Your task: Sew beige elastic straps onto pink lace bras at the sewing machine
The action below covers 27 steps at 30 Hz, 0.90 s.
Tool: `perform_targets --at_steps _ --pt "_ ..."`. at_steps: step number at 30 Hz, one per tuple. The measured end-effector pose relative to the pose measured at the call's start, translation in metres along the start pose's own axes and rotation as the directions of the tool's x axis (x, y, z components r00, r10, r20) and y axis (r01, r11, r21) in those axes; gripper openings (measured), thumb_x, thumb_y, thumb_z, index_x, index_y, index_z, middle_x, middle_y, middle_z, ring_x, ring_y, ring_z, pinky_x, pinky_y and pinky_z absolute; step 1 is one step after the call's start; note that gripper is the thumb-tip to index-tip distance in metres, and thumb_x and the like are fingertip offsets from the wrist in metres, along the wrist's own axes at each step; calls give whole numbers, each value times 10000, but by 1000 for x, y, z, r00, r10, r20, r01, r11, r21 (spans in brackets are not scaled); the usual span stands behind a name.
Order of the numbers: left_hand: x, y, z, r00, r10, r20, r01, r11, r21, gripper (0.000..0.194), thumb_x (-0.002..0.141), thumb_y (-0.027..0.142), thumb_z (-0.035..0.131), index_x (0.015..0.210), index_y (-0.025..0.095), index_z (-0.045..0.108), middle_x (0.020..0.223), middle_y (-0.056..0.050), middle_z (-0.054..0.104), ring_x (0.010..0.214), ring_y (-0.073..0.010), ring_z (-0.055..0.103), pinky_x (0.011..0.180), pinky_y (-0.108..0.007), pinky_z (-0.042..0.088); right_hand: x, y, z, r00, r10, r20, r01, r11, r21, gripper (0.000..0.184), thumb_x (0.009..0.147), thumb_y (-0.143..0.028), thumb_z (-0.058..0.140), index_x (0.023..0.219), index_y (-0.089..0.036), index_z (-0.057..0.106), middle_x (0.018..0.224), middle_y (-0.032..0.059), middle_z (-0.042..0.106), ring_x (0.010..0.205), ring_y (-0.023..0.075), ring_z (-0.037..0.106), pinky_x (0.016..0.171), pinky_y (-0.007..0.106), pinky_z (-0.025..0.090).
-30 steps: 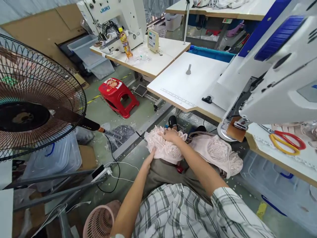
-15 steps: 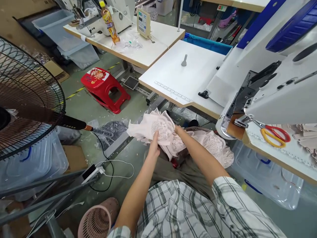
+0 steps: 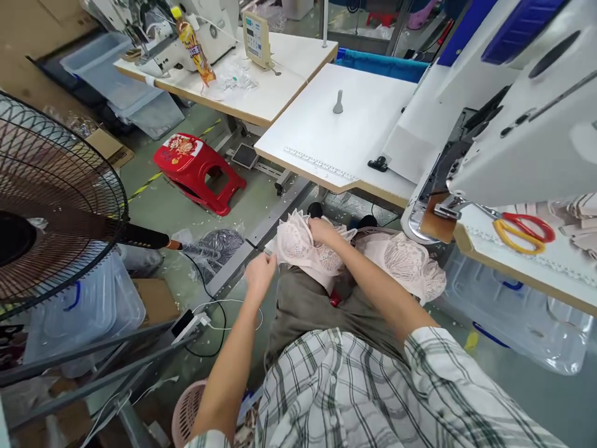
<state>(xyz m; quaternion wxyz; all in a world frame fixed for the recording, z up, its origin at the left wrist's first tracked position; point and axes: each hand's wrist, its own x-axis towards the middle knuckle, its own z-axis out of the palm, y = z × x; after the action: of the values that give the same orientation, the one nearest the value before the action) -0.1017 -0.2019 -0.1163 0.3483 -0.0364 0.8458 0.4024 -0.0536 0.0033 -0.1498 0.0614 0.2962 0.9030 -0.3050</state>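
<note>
A pale pink lace bra [image 3: 298,239] lies over my lap, its moulded cup facing up and its scalloped lace edge pointing away from me. My right hand [image 3: 323,231] is closed on the upper edge between the cups. At the bra's left end my left hand [image 3: 261,272] is closed in a pinch on its side band; the fingertips are partly hidden. More pale pink lace bras [image 3: 403,264] rest to the right of my lap, partly under my right forearm.
A sewing machine [image 3: 527,149] stands at right, with red and yellow scissors [image 3: 525,231] beside it. A white worktable [image 3: 321,134] lies ahead. A fan [image 3: 60,211] and a red stool [image 3: 198,171] are at left; a pink basket [image 3: 186,410] is below.
My left hand has moved left and down to the bra's side. The bra has come down onto my lap with its cup turned up. My right hand has shifted slightly left and up.
</note>
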Motion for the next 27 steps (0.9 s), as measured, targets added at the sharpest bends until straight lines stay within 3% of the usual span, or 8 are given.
perform_targets --at_steps 5,12,15,17,19,22,25,27 --pt "5 22 29 922 387 2 -364 866 343 199 820 344 717 890 210 588 1264 -164 597 1366 -354 406 1076 -405 376 -41 29 -7 996 -89 -22 90 995 46 350 1014 -360 456 1218 -132 625 1315 172 603 1259 273 533 1088 436 392" --pt "3 69 70 810 534 242 -573 631 523 340 854 341 593 576 237 427 682 -117 596 981 -343 633 900 -388 457 -81 58 -13 993 -98 -64 106 985 135 566 932 -414 596 1405 -120 494 1424 197 530 1322 293 479 1086 418 383" --pt "-37 78 58 705 592 390 -702 504 503 351 845 374 573 564 239 414 604 -60 535 731 -251 614 747 -323 453 -110 63 -38 960 -273 65 254 944 208 500 807 -529 729 1119 -143 677 1071 121 710 980 250 637 865 339 480" --pt "-59 81 49 610 617 496 -790 424 443 414 856 441 546 532 239 386 543 -24 480 594 -194 530 658 -292 433 -136 63 -59 872 -449 194 383 874 299 390 865 -537 664 811 -151 678 747 29 678 691 150 589 660 249 431" --pt "-69 83 51 568 698 437 -823 499 273 421 886 508 505 570 234 457 610 -24 551 632 -186 535 663 -282 446 -163 63 -85 796 -571 202 457 786 417 443 957 -503 545 684 -157 588 618 -21 571 591 97 493 577 216 353" --pt "-82 87 81 638 500 586 -649 758 60 398 760 620 649 774 222 652 849 -62 704 866 -249 628 769 -321 500 -209 68 -130 792 -602 101 461 699 546 473 970 -533 501 661 -175 486 595 -51 458 565 79 415 558 208 333" --pt "-109 86 130 509 168 844 -335 942 15 482 601 637 790 713 184 669 734 -60 689 722 -228 612 668 -309 490 -258 80 -170 820 -561 118 366 671 645 443 975 -533 477 699 -186 472 606 -53 437 579 87 437 566 205 355" --pt "-128 85 159 490 138 861 -179 982 -55 525 596 672 786 707 175 659 667 -35 652 627 -181 560 614 -283 456 -286 95 -190 787 -573 228 289 669 684 401 983 -489 469 719 -187 486 597 -52 451 580 94 470 559 200 369"
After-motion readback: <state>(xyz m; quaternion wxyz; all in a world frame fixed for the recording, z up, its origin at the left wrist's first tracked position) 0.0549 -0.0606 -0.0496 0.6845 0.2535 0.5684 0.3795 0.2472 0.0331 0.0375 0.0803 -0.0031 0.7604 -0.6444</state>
